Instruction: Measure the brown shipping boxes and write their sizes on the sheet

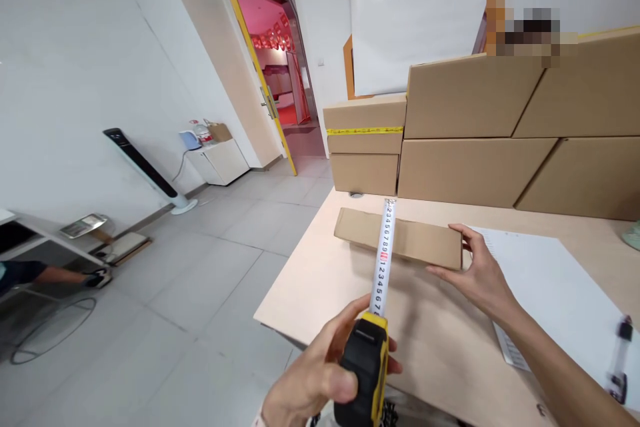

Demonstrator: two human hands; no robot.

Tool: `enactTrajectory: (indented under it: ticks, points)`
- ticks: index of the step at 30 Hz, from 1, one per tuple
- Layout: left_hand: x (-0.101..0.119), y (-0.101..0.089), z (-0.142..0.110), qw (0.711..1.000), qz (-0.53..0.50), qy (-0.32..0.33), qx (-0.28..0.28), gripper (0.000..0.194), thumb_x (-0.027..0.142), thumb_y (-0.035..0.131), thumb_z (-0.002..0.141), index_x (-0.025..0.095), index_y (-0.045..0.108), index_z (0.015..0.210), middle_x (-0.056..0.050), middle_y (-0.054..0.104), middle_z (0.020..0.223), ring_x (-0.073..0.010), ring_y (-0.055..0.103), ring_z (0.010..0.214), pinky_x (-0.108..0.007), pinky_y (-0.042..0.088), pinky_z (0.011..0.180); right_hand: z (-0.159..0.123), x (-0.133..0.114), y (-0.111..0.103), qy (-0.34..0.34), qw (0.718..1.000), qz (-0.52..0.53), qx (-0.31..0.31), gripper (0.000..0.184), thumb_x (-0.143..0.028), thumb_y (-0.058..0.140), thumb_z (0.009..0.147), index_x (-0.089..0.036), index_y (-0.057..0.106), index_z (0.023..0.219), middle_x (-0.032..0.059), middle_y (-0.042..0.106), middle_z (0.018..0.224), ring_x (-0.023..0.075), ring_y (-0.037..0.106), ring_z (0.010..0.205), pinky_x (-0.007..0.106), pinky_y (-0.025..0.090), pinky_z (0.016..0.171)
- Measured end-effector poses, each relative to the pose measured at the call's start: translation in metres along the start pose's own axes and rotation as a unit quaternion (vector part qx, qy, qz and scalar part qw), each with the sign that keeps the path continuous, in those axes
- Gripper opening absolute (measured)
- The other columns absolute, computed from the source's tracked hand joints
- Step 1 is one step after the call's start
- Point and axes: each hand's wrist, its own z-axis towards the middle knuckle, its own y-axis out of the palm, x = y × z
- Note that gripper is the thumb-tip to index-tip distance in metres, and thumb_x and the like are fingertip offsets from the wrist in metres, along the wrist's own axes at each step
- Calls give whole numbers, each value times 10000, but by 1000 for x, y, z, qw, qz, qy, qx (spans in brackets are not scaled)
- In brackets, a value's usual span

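A black and yellow tape measure (364, 370) is in my left hand (320, 370), which grips its case with the thumb on the near side. The pulled-out white blade (382, 280) runs away from me and crosses over a flat brown cardboard box (425, 239). My right hand (477, 273) pinches the box's right end, thumb at the lower edge and fingers at the upper edge. The box looks slightly tilted above the pale tabletop (310, 267); whether any of it touches the table I cannot tell.
Larger cardboard boxes (475, 170) stand stacked along the table's far side. White paper (545, 280) lies at right, with a pen (620, 360) on it. Left of the table edge is grey tiled floor, with a tower fan (150, 170) and a person's foot (97, 278) farther off.
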Motion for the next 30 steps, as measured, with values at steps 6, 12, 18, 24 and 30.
enactTrajectory:
  ticks: [6,12,18,24,30]
  points:
    - [4,0,13,1000,-16,-7,-6,886,307,764,615,190,443,1433,-166,680,1114,-339,682,988,-497,452,930,8,0,-12,35,998,36,-30,820,-585,779,630,-293,445,1319,100,558,1340,316,612,1089,438,526,874]
    - [13,0,24,997,-50,-46,-30,778,328,744,676,190,465,1389,-171,696,1086,-325,703,958,-475,463,894,20,6,-23,42,995,43,-81,821,-587,739,687,-282,413,1376,121,568,1347,330,594,1155,465,521,915]
    - [26,-2,38,994,-79,-59,-54,669,408,695,764,192,458,1350,-183,695,1093,-327,706,965,-488,456,906,33,8,-42,-3,994,17,-109,619,-617,474,897,-320,409,1437,77,460,1499,315,419,1366,522,389,1085]
    - [38,3,48,993,-89,-65,-44,572,454,704,757,169,538,1225,-175,712,1041,-307,724,897,-459,477,878,59,-14,-51,-62,992,-22,-107,563,-587,193,984,-351,644,1225,-2,496,1472,271,356,1405,515,266,1169]
    - [39,2,48,991,-88,-89,-39,552,490,697,748,179,591,1191,-160,719,1038,-308,726,885,-449,485,853,85,-28,-36,-103,978,-79,-164,618,-600,164,981,-349,685,1200,-10,481,1495,291,308,1432,561,258,1154]
